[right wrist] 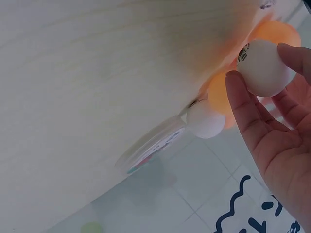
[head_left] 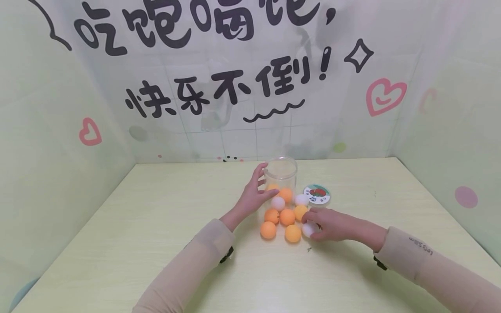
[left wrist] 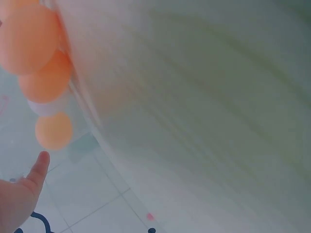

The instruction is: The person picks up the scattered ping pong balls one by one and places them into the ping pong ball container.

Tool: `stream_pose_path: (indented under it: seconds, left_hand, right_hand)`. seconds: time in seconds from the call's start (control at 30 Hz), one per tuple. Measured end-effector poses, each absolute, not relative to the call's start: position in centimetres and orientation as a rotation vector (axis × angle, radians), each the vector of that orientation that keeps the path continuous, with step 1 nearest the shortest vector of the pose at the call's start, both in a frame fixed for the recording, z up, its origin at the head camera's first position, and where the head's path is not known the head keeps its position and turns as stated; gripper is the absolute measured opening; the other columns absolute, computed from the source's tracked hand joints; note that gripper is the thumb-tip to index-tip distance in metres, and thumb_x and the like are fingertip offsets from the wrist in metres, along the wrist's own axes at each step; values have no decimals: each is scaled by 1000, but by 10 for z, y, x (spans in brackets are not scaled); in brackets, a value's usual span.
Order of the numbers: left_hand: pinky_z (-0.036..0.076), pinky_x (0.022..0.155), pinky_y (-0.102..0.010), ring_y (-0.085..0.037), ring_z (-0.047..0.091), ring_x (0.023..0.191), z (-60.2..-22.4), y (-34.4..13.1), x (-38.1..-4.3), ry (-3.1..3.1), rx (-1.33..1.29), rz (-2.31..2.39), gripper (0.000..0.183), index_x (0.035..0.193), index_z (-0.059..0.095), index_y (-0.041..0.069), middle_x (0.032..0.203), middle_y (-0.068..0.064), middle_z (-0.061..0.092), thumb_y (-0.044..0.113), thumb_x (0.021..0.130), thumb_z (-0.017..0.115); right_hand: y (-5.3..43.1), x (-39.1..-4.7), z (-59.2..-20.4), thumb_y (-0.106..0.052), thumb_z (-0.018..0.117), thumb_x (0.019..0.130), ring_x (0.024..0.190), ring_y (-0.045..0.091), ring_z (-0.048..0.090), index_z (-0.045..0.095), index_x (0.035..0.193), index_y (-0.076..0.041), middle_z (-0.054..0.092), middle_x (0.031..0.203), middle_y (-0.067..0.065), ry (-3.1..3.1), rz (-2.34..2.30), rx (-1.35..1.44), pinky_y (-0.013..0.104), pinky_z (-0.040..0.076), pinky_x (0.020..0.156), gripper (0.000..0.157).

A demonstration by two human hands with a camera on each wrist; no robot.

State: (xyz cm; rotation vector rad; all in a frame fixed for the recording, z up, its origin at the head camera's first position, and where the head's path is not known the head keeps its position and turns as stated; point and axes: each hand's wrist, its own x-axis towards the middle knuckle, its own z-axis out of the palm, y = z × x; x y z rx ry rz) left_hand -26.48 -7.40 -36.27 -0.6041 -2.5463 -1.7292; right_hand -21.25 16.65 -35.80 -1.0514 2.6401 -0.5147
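Clear jar (head_left: 285,180): reference for all places below; upright on the desk (head_left: 156,243), mouth uncovered.
Lid (head_left: 317,194): flat on the desk to the right of the jar, apart from it, printed face up.
Left hand (head_left: 253,193): at the jar's left side; grip curved round the wall, thumb across the front. Pressure cannot be judged.
Right hand (head_left: 332,224): in front and to the right of the jar; grip pinching the held white ball (right wrist: 265,68) between thumb and fingers.
Held ball, location: outside the jar, to its front right.
Loose orange balls (head_left: 287,217): clustered in front of the jar, outside it.
Second white ball (head_left: 302,200): just right of the jar, between it and the lid.
Upper orange balls (head_left: 286,194) and third white ball (head_left: 278,203): overlap the jar's lower part in the head view; inside or outside, cannot tell.
Ball work, done: judged partial; jar uncovered and braced, one ball taken up.
Ball work, left: judged considerable; held ball not yet let go, cluster lying outside the jar, lid not fitted. Number inside the jar: not established.
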Motion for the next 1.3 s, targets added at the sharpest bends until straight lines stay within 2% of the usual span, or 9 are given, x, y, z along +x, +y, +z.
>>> stream_pose_path:
  seconds: [0.4, 0.57, 0.77, 1.3]
  left_hand:
    - [43, 96, -44, -36, 39, 126, -363, -75, -266, -2550, -585, -1731, 77, 142, 19, 28, 146, -17, 27, 19, 83, 68]
    - [44, 95, -45, -37, 39, 126, -363, -75, -267, -2542, -607, -1718, 77, 142, 19, 25, 146, -18, 27, 19, 83, 68]
    - [44, 95, -45, -37, 40, 125, -364, -75, -268, -2541, -600, -1719, 76, 142, 20, 27, 146, -18, 28, 19, 83, 68]
    - [44, 95, -45, -36, 40, 125, -364, -73, -267, -2542, -592, -1724, 76, 141, 21, 29, 146, -16, 29, 19, 83, 68]
  right_hand:
    - [166, -219, -331, -5, 63, 77, 70, 8, 45, 58, 101, -4, 55, 92, 1, 2702, -485, -1241, 20, 42, 61, 25]
    - [164, -222, -320, -3, 64, 75, 75, 11, 44, 60, 98, -6, 54, 90, 1, 2763, -453, -1323, 22, 42, 62, 23]
    - [162, -226, -302, -3, 64, 77, 77, 13, 51, 61, 103, -6, 57, 97, 3, 2760, -444, -1221, 24, 45, 65, 26]
    - [159, -237, -249, -5, 67, 77, 79, 20, 55, 60, 107, -4, 59, 99, 8, 2851, -382, -1205, 30, 50, 70, 31]
